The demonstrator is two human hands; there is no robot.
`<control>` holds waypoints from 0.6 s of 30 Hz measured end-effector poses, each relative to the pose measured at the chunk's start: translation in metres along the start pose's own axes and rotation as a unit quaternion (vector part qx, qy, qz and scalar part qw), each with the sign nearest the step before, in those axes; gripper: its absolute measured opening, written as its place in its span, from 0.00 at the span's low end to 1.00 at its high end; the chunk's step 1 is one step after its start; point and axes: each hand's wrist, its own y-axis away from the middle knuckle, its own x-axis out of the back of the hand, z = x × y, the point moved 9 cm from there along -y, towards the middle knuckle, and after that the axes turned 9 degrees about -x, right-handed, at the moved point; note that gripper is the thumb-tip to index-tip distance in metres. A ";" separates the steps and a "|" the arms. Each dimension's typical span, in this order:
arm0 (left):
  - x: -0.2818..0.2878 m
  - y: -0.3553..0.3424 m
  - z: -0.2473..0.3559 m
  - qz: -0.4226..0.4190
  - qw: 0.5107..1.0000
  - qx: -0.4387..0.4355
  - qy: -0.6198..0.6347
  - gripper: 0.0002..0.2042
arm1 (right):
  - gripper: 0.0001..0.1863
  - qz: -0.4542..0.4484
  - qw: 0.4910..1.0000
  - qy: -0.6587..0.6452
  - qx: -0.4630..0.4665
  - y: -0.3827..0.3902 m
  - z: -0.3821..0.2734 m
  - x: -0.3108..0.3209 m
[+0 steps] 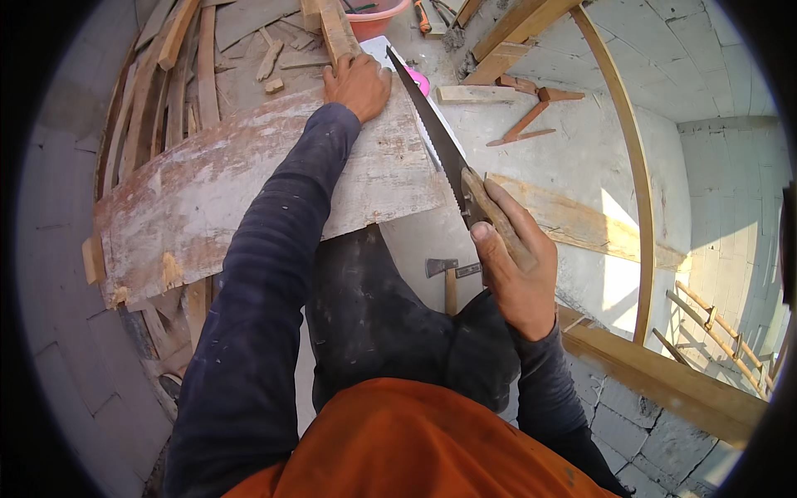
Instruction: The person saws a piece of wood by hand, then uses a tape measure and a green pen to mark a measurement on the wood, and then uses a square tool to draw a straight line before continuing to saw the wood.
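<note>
My right hand (523, 270) is wrapped round the wooden handle (501, 217) of a hand saw (437, 129). The blade points up and away, teeth facing left, just beside the right edge of a broad, worn wooden board (224, 187). Whether the teeth touch that edge I cannot tell. My left hand (359, 85) bears down near the board's far right corner, fingers curled over its far edge, partly hidden. Against those fingers lies the end of a wooden beam (338, 33). Under the board, part of my dark-trousered leg is hidden.
A hatchet (450, 282) lies on the floor between my legs. Scrap planks (178, 83) are piled at the far left. A pink basin (378, 18) stands at the back. Timber posts (635, 166) and a long beam (664, 373) border the right side.
</note>
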 end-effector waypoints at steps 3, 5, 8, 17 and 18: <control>0.033 -0.037 -0.006 0.065 0.996 -0.036 -0.043 0.23 | 0.29 0.020 0.997 -0.007 0.076 -0.024 -0.015 -0.010; 0.008 -0.017 -0.003 0.038 0.999 -0.019 -0.028 0.23 | 0.28 -0.008 0.999 0.000 0.032 -0.051 -0.008 -0.021; 0.002 -0.009 0.003 0.015 1.000 -0.006 0.012 0.24 | 0.27 -0.006 1.000 0.012 0.018 -0.052 -0.006 -0.018; -0.002 -0.010 -0.001 0.013 1.000 -0.003 0.022 0.25 | 0.26 -0.011 1.000 0.004 -0.011 -0.048 -0.003 -0.021; 0.001 -0.011 -0.002 0.011 1.000 0.000 0.022 0.24 | 0.26 -0.021 0.999 -0.002 -0.030 -0.058 0.000 -0.027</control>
